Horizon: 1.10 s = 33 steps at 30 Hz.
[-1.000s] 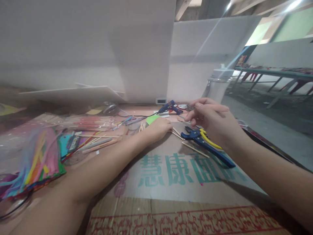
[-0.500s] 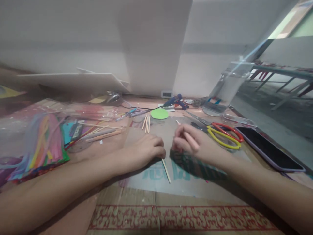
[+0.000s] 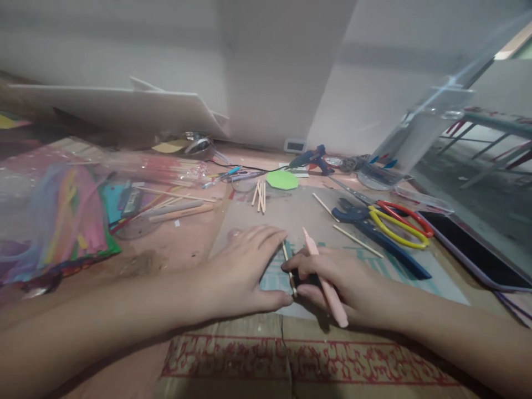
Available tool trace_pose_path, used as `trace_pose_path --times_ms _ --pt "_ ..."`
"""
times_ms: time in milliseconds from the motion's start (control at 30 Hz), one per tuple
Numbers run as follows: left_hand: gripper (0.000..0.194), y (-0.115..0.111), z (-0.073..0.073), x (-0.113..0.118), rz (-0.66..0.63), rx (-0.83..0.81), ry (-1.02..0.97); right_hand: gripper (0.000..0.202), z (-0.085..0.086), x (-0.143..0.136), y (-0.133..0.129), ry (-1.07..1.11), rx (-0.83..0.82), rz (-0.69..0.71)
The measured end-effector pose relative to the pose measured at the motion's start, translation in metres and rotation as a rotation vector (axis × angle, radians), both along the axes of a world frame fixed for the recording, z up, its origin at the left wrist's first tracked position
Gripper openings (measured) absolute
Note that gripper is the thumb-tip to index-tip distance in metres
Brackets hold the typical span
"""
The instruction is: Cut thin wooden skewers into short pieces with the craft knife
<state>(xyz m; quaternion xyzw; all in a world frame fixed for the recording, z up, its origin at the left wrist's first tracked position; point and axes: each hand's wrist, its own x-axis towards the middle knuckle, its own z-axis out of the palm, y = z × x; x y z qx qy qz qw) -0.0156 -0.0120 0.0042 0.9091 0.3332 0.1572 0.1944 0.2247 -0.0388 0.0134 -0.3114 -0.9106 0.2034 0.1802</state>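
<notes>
A thin pale stick (image 3: 288, 266) lies upright in the view between my two hands, on a clear sheet (image 3: 233, 221) with green marks. My left hand (image 3: 253, 271) is spread beside it, fingertips at its far end and thumb at its near end. My right hand (image 3: 328, 274) has a pink pen (image 3: 326, 282) held between its fingers, with fingertips touching the stick. Several short sticks (image 3: 260, 197) lie farther back, near a green octagon (image 3: 282, 179). Two more sticks, one of them a loose stick (image 3: 358, 241), lie right of the pen.
Dark blue pliers (image 3: 386, 246), scissors (image 3: 401, 224) with red and yellow handles, and a phone (image 3: 474, 249) lie to the right. Behind stand a glue gun (image 3: 311, 159) and a clear container (image 3: 403, 144). Colourful strips (image 3: 75, 216) and pens lie left.
My left hand has opened out along the stick. My right hand has come nearer to the stick, its pink pen now plainly in view. The pliers and two sticks at right are uncovered. The view has shifted.
</notes>
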Motion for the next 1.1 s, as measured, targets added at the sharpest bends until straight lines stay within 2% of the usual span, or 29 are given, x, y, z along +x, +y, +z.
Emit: trace_pose_path --times_ms 133,233,333,533,733,900,1100 --pt "0.065 0.001 -0.010 0.004 -0.015 0.046 -0.069 0.010 -0.007 0.000 0.003 0.063 0.030 -0.005" --pt "0.076 0.002 -0.013 0.005 0.047 0.082 -0.048 0.010 -0.008 -0.002 0.004 0.091 0.033 -0.023" --pt "0.087 0.002 -0.012 0.005 0.076 0.085 0.028 0.012 -0.007 -0.003 0.004 0.074 0.027 -0.048" --pt "0.066 -0.002 -0.007 0.007 0.027 0.047 0.021 0.019 -0.005 -0.004 0.006 0.069 -0.013 -0.089" --pt "0.082 -0.005 -0.009 0.007 0.080 0.073 0.064 0.017 -0.007 -0.003 0.009 0.072 -0.005 -0.048" --pt "0.084 -0.010 -0.006 0.012 0.113 0.098 0.117 0.019 -0.006 -0.005 0.006 0.043 0.015 -0.056" --pt "0.070 -0.015 -0.002 0.015 0.045 0.098 0.050 0.018 -0.003 -0.009 0.002 0.059 0.088 -0.036"
